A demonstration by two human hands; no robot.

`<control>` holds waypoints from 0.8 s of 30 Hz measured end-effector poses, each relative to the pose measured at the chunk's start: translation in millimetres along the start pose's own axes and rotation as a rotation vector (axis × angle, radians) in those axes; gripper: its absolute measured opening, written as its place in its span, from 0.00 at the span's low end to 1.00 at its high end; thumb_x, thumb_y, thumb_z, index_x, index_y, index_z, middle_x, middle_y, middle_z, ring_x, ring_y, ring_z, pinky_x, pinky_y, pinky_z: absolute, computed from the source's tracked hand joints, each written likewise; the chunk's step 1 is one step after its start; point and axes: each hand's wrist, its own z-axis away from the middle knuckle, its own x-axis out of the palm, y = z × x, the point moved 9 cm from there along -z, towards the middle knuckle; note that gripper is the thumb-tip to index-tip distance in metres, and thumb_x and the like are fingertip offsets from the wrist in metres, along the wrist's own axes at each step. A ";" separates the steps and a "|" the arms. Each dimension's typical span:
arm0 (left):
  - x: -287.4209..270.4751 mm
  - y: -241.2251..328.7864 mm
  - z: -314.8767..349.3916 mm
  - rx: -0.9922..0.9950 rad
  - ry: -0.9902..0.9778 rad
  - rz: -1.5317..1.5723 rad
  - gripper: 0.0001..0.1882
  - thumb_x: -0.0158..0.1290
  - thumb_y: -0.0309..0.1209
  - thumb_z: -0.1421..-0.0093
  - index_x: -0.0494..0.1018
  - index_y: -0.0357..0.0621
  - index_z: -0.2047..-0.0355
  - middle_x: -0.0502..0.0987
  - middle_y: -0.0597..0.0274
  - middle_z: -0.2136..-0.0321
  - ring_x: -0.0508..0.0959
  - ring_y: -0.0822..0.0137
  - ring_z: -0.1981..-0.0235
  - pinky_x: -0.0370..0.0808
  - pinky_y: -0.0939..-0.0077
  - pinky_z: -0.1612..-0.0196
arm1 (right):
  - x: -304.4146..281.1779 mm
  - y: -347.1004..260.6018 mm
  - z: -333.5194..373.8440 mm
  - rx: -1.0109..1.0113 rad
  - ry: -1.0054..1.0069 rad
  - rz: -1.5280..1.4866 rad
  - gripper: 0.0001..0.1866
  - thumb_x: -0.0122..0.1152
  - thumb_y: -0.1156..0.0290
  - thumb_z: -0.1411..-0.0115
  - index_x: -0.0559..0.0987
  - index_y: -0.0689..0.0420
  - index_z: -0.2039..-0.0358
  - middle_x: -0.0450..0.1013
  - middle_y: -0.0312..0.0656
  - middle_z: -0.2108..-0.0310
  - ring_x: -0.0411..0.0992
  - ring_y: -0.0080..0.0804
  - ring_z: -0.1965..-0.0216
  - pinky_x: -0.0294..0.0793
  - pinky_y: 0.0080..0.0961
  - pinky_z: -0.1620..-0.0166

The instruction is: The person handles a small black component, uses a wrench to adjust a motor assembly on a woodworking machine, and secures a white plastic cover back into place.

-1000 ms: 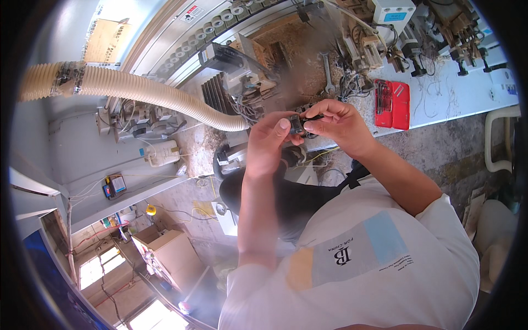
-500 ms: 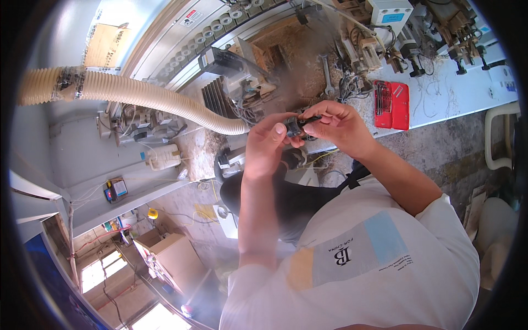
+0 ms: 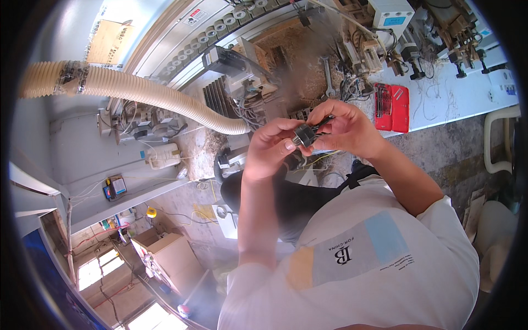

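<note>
In front of my body, above the machine's near edge, both hands meet at a dark cylindrical metal part [image 3: 303, 135] with a lighter silvery end. My left hand [image 3: 267, 149] pinches it from the left, thumb and fingers closed on the silvery end. From the other side my right hand [image 3: 352, 133] has its fingers closed around a slim black piece [image 3: 324, 122] that meets the part's right side. Whether that piece is a separate tool or belongs to the part, I cannot tell. My right fingertips hide some of it.
A red case [image 3: 400, 109] holding thin dark keys lies on the pale bench to the right. Beyond my hands an open-end wrench [image 3: 328, 78] rests among sawdust. A ribbed cream hose [image 3: 154, 94] runs down to the machine head [image 3: 224, 61]; cables hang nearby.
The dark part has turned and come slightly nearer my body, so its round side and silvery end show more. My right hand has shifted slightly right, with its fingers rearranged on the black piece.
</note>
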 end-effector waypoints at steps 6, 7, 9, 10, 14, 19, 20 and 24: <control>0.2 -0.6 -0.8 0.005 0.005 0.073 0.19 0.61 0.27 0.35 0.73 0.30 0.47 0.81 0.44 0.58 0.84 0.57 0.64 0.83 0.64 0.58 | 7.9 -8.6 1.0 -0.010 -0.001 0.019 0.23 0.74 0.87 0.49 0.77 0.60 0.53 0.74 0.41 0.52 0.73 0.30 0.48 0.72 0.34 0.41; 0.6 -0.5 -0.8 0.020 -0.004 0.081 0.19 0.61 0.27 0.36 0.73 0.31 0.48 0.82 0.44 0.59 0.84 0.56 0.64 0.83 0.64 0.59 | 8.7 -10.9 1.2 -0.022 -0.001 0.032 0.23 0.74 0.87 0.49 0.77 0.60 0.53 0.74 0.41 0.52 0.74 0.30 0.48 0.72 0.34 0.42; 0.7 -1.0 -0.5 0.049 -0.021 0.095 0.18 0.61 0.27 0.36 0.73 0.31 0.48 0.82 0.44 0.59 0.85 0.56 0.64 0.84 0.64 0.60 | 13.0 -17.4 0.9 -0.057 -0.009 0.075 0.23 0.74 0.86 0.49 0.78 0.60 0.54 0.74 0.41 0.53 0.74 0.30 0.49 0.72 0.33 0.42; 3.2 -0.5 -0.3 0.065 -0.051 0.131 0.18 0.61 0.27 0.36 0.73 0.31 0.49 0.82 0.43 0.60 0.85 0.56 0.64 0.84 0.64 0.61 | 17.1 -20.6 1.6 -0.075 -0.019 0.093 0.22 0.74 0.86 0.49 0.78 0.60 0.54 0.74 0.41 0.53 0.74 0.31 0.49 0.73 0.33 0.43; 5.9 0.8 4.2 0.119 -0.037 0.208 0.17 0.63 0.27 0.39 0.74 0.35 0.53 0.82 0.44 0.60 0.84 0.59 0.68 0.82 0.67 0.65 | 34.7 -33.5 2.9 -0.197 -0.066 0.245 0.22 0.75 0.85 0.49 0.79 0.61 0.54 0.75 0.41 0.55 0.74 0.32 0.50 0.74 0.31 0.47; 8.7 6.7 3.8 0.143 -0.093 0.307 0.15 0.62 0.24 0.40 0.73 0.35 0.55 0.82 0.39 0.61 0.84 0.57 0.71 0.82 0.67 0.70 | 50.4 -51.4 4.9 -0.317 -0.099 0.402 0.18 0.73 0.83 0.46 0.81 0.60 0.54 0.77 0.42 0.57 0.78 0.32 0.55 0.76 0.28 0.54; 9.4 7.1 4.4 0.151 -0.126 0.334 0.15 0.62 0.24 0.40 0.73 0.33 0.54 0.81 0.36 0.62 0.85 0.52 0.71 0.84 0.64 0.71 | 53.4 -56.2 5.3 -0.358 -0.112 0.456 0.16 0.72 0.82 0.44 0.82 0.61 0.54 0.77 0.43 0.58 0.79 0.31 0.58 0.78 0.27 0.56; 14.4 7.4 3.9 0.139 -0.205 0.430 0.13 0.61 0.22 0.39 0.72 0.31 0.56 0.80 0.32 0.62 0.86 0.46 0.70 0.87 0.58 0.72 | 59.7 -65.1 7.1 -0.422 -0.122 0.565 0.12 0.70 0.81 0.42 0.84 0.60 0.57 0.79 0.45 0.60 0.81 0.33 0.63 0.79 0.26 0.59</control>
